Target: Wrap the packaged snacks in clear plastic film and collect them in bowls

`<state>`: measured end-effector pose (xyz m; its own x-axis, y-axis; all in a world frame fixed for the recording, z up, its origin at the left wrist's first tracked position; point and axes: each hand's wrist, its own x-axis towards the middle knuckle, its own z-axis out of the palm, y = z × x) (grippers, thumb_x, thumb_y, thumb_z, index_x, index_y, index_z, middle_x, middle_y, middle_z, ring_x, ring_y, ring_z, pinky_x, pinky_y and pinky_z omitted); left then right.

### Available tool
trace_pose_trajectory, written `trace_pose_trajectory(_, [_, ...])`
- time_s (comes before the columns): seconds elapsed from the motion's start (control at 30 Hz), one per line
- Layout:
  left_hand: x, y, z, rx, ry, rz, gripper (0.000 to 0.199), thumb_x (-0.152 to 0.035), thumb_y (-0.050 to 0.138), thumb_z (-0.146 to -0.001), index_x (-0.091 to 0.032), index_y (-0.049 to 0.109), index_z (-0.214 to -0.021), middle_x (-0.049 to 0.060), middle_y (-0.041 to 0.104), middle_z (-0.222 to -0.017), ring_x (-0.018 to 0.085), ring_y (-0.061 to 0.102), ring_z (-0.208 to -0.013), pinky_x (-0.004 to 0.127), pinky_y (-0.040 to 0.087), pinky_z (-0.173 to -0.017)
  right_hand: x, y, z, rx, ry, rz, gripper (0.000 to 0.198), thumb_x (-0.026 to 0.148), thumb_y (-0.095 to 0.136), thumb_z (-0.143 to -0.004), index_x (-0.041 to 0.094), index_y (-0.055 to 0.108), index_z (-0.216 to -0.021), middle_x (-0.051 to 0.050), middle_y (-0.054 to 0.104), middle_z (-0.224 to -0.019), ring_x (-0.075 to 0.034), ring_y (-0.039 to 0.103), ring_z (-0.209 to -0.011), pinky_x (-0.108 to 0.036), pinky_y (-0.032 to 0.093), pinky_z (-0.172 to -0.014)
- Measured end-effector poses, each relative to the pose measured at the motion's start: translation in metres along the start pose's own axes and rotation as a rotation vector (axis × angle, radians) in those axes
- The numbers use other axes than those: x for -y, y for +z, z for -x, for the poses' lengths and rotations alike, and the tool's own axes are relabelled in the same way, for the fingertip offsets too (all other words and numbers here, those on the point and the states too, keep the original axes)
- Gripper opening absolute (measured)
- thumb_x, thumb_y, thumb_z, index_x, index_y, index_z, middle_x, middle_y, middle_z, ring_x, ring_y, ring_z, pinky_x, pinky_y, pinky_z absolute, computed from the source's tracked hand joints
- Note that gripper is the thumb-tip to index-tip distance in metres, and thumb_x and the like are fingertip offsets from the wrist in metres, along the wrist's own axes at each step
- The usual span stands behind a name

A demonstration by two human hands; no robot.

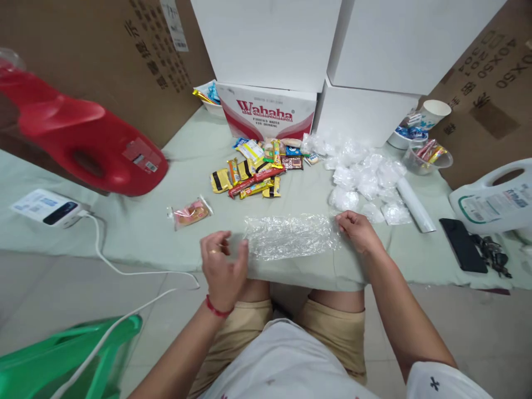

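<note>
A sheet of crinkled clear plastic film (293, 237) lies flat near the table's front edge. My right hand (358, 230) pinches its right end between thumb and fingers. At the film's left end is my left hand (222, 266), thumb spread from half-curled fingers and nothing held in it. A pink-wrapped snack (191, 213) lies beyond my left hand, apart from it. Behind the film, several wrapped snacks (255, 169) form a loose pile. To the right of that sits a heap of clear plastic-wrapped bundles (361, 174), and a white roll (415, 205) leans beside them.
White boxes (266, 39) and a Wahaha carton (268, 113) stand at the back. A red jug (91, 141) and a white device (47, 208) with a cable are left. On the right are a black phone (463, 244), a white jug (494, 197) and snack bowls (428, 158).
</note>
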<state>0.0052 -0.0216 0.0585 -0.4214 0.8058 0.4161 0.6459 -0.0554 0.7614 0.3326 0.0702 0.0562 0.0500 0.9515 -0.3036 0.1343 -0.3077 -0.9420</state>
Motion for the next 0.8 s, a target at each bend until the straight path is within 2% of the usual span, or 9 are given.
trace_pose_trajectory(0.1, [-0.033, 0.013, 0.021, 0.238, 0.186, 0.147, 0.011, -0.032, 0.074, -0.084, -0.025, 0.07, -0.092, 0.009, 0.066, -0.097, 0.026, 0.059, -0.095, 0.042, 0.047, -0.091, 0.011, 0.006, 0.008, 0.038, 0.046, -0.114, 0.046, 0.057, 0.086, -0.066, 0.02, 0.06, -0.075, 0.003, 0.055, -0.06, -0.008, 0.033, -0.048, -0.024, 0.021, -0.044])
trace_pose_trajectory(0.17, [-0.053, 0.027, 0.03, 0.413, 0.149, 0.304, 0.011, -0.033, 0.072, -0.087, -0.025, 0.07, -0.079, 0.009, 0.066, -0.087, 0.025, 0.06, -0.089, 0.039, 0.047, -0.087, 0.017, 0.009, 0.018, 0.054, 0.033, -0.152, 0.046, 0.058, 0.085, -0.068, 0.021, 0.06, -0.078, 0.003, 0.055, -0.062, -0.008, 0.031, -0.048, -0.024, 0.02, -0.044])
trace_pose_trajectory(0.3, [-0.079, 0.052, 0.036, 0.643, -0.251, 0.614, 0.036, -0.052, 0.066, -0.092, -0.022, 0.063, -0.072, 0.002, 0.057, -0.072, 0.016, 0.051, -0.065, 0.029, 0.041, -0.062, 0.02, 0.016, 0.053, -0.049, -0.283, 0.026, 0.031, 0.053, 0.074, -0.088, 0.023, 0.065, -0.082, 0.0, 0.057, -0.071, -0.013, 0.044, -0.058, -0.028, 0.036, -0.053])
trace_pose_trajectory(0.4, [-0.087, 0.064, 0.036, 0.793, -0.629, 0.845, 0.051, -0.072, 0.061, -0.087, -0.021, 0.063, -0.086, 0.002, 0.06, -0.082, 0.012, 0.053, -0.059, 0.025, 0.033, -0.048, 0.009, 0.025, 0.085, -0.07, -0.552, 0.242, 0.019, 0.042, 0.067, -0.096, 0.026, 0.071, -0.088, -0.007, 0.067, -0.092, -0.021, 0.06, -0.08, -0.035, 0.048, -0.07])
trace_pose_trajectory(0.47, [-0.089, 0.069, 0.037, 0.819, -0.72, 0.884, 0.055, -0.076, 0.063, -0.082, -0.021, 0.061, -0.089, 0.002, 0.062, -0.087, 0.011, 0.056, -0.06, 0.024, 0.032, -0.045, -0.003, 0.032, 0.102, -0.027, -0.647, 0.315, 0.012, 0.035, 0.064, -0.099, 0.029, 0.074, -0.095, -0.009, 0.068, -0.103, -0.024, 0.064, -0.089, -0.037, 0.052, -0.076])
trace_pose_trajectory(0.6, [-0.086, 0.078, 0.041, 0.757, -0.616, 0.783, 0.041, -0.055, 0.078, -0.077, -0.021, 0.056, -0.077, -0.003, 0.057, -0.072, 0.01, 0.051, -0.059, 0.023, 0.039, -0.054, -0.017, 0.037, 0.119, 0.121, -0.685, 0.346, 0.016, 0.03, 0.059, -0.101, 0.031, 0.074, -0.105, -0.009, 0.069, -0.11, -0.024, 0.067, -0.094, -0.038, 0.055, -0.08])
trace_pose_trajectory(0.67, [-0.085, 0.079, 0.044, 0.736, -0.549, 0.725, 0.033, -0.046, 0.074, -0.08, -0.021, 0.054, -0.073, -0.004, 0.054, -0.068, 0.01, 0.049, -0.061, 0.024, 0.041, -0.06, -0.014, 0.034, 0.117, 0.006, -0.663, 0.364, 0.017, 0.034, 0.06, -0.1, 0.031, 0.073, -0.111, -0.01, 0.067, -0.115, -0.025, 0.066, -0.097, -0.04, 0.055, -0.084])
trace_pose_trajectory(0.73, [-0.085, 0.078, 0.046, 0.731, -0.447, 0.649, 0.028, -0.041, 0.069, -0.083, -0.021, 0.054, -0.071, -0.004, 0.053, -0.068, 0.011, 0.049, -0.064, 0.025, 0.041, -0.064, -0.006, 0.032, 0.108, -0.187, -0.65, 0.422, 0.035, 0.043, 0.068, -0.094, 0.03, 0.067, -0.127, -0.013, 0.062, -0.126, -0.028, 0.062, -0.108, -0.045, 0.053, -0.092])
trace_pose_trajectory(0.8, [-0.087, 0.076, 0.046, 0.73, -0.338, 0.592, 0.026, -0.038, 0.067, -0.084, -0.02, 0.054, -0.07, -0.003, 0.053, -0.071, 0.012, 0.049, -0.069, 0.025, 0.04, -0.066, 0.003, 0.032, 0.092, -0.209, -0.643, 0.487, 0.053, 0.051, 0.075, -0.087, 0.028, 0.065, -0.133, -0.013, 0.063, -0.128, -0.03, 0.059, -0.114, -0.048, 0.05, -0.098])
